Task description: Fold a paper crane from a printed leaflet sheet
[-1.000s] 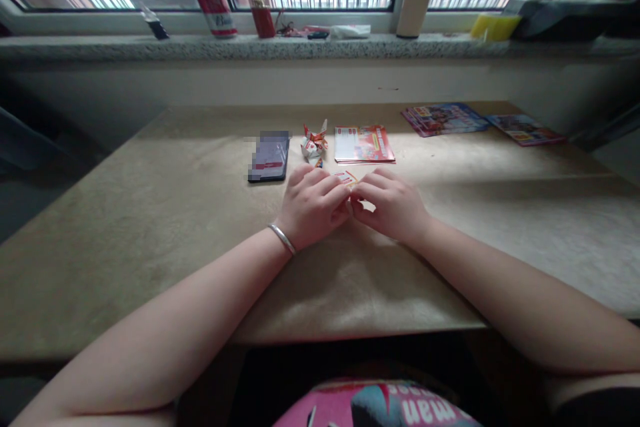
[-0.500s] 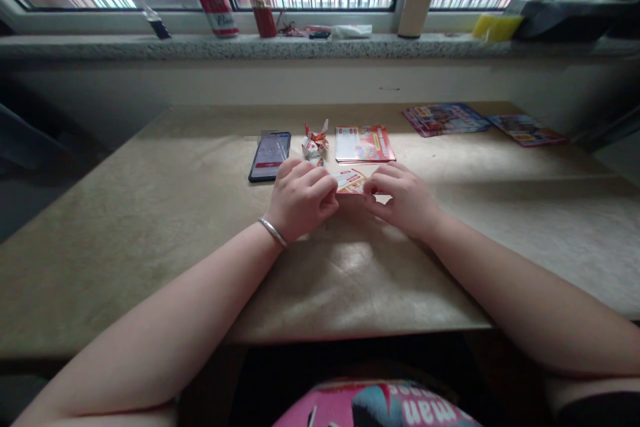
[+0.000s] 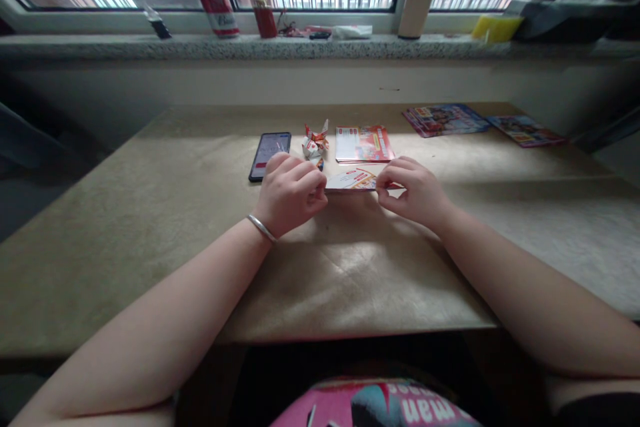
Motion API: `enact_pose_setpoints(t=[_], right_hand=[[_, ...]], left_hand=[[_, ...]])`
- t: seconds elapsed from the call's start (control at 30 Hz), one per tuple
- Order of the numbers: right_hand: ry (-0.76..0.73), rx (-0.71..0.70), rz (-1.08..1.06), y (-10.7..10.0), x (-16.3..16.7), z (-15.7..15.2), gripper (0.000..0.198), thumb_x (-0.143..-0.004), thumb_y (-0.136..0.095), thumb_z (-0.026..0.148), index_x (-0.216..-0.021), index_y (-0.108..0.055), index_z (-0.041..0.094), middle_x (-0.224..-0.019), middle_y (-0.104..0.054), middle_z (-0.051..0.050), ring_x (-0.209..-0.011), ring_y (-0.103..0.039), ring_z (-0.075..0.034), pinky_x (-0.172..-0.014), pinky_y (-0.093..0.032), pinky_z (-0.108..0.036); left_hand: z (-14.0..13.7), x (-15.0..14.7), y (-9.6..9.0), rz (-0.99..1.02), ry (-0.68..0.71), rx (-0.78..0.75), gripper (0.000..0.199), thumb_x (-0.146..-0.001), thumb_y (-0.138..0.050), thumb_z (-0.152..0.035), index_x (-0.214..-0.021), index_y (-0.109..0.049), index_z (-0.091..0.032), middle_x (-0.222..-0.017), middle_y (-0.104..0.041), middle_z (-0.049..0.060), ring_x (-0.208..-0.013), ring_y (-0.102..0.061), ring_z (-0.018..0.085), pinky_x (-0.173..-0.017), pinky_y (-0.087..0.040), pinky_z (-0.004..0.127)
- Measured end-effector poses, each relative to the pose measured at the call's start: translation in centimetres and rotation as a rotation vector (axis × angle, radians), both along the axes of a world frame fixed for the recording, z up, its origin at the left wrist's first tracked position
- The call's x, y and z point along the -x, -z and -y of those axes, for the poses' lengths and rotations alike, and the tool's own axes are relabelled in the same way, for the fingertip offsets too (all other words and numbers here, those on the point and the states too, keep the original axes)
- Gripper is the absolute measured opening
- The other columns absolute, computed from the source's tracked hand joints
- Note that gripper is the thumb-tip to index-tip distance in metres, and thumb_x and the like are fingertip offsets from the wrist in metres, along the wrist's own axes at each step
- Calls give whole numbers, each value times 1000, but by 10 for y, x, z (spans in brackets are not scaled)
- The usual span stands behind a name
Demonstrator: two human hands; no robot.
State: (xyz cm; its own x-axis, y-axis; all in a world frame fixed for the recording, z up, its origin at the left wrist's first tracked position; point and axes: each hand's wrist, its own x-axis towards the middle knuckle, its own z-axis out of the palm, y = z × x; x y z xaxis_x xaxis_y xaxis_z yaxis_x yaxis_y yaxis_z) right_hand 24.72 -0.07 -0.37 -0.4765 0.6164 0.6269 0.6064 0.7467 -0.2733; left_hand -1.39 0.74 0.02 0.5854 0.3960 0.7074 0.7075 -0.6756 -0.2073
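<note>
Between my two hands a printed white, red and orange sheet of paper (image 3: 351, 179) is held by its near edge, which shows as a straight line. My left hand (image 3: 291, 191) is closed in a pinch on the left part of that edge. On the right part, my right hand (image 3: 413, 191) pinches the same sheet with thumb and index finger. My fingers hide both ends of the edge. Just beyond the sheet sits a folded paper figure (image 3: 315, 143), and beside it a small stack of printed leaflets (image 3: 364, 144).
A phone (image 3: 270, 150) lies beyond my left hand. More leaflets (image 3: 445, 119) are spread at the back right of the table (image 3: 125, 233). On the windowsill (image 3: 300, 48) stand a red can (image 3: 219, 11), a red lighter-like object (image 3: 265, 19) and a yellow item (image 3: 497, 28).
My hands have moved apart along the sheet's near edge, the left one leftward and the right one rightward. More of the sheet shows between them.
</note>
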Motion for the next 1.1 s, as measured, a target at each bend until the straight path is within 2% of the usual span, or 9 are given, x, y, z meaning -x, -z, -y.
enact_pose_setpoints(t=[0.33, 0.4, 0.5, 0.6, 0.73, 0.93, 1.1], right_hand=[[11, 29, -7, 1, -16, -10, 10, -70, -58, 11, -69, -56, 21, -70, -59, -2, -70, -54, -18, -67, -44, -30], [-30, 52, 10, 0, -16, -10, 10, -72, -58, 12, -69, -55, 22, -70, -61, -2, -70, -54, -17, -68, -44, -31], [-104, 93, 76, -1, -14, -8, 8, -75, -58, 15, -70, -56, 21, -71, -63, -2, -72, -55, -18, -71, -45, -33], [-133, 138, 139, -1, -13, -7, 8, -80, -58, 19, -72, -60, 21, -75, -64, -3, -75, -57, -19, -73, -46, -34], [-78, 187, 173, 6, -15, -12, 11, -85, -57, 24, -83, -68, 22, -87, -67, -6, -84, -60, -21, -78, -49, -37], [-18, 227, 159, 22, -19, -22, 26, -88, -54, 21, -108, -69, 24, -120, -63, -10, -113, -58, -24, -98, -49, -43], [30, 244, 203, 26, -21, -24, 27, -87, -53, 20, -109, -69, 23, -127, -60, -12, -122, -55, -27, -103, -47, -47]], left_hand=[[-8, 9, 7, 134, -36, 144, 8, -81, -53, -18, -76, -59, -19, -77, -63, 3, -75, -55, 18, -75, -43, 32], [-8, 9, 8, 155, 8, 210, 10, -85, -55, -25, -87, -61, -18, -83, -65, 4, -78, -57, 18, -74, -44, 31], [-8, 6, 9, 39, 138, 276, 20, -88, -60, -32, -102, -64, -19, -96, -67, 5, -86, -59, 18, -76, -46, 31], [-6, 2, 10, -91, 215, 268, 15, -91, -55, -26, -97, -69, -24, -96, -68, 3, -83, -58, 15, -75, -46, 28], [-3, -3, 10, -91, 270, 264, 20, -92, -50, -17, -91, -69, -22, -93, -67, 3, -83, -57, 14, -76, -48, 26], [-1, -3, 10, -148, 295, 291, 20, -92, -49, -16, -88, -68, -22, -97, -67, 3, -86, -57, 16, -78, -49, 28], [-4, -2, 11, -168, 272, 359, 21, -87, -49, -10, -88, -67, -20, -101, -65, 4, -89, -57, 16, -79, -49, 27]])
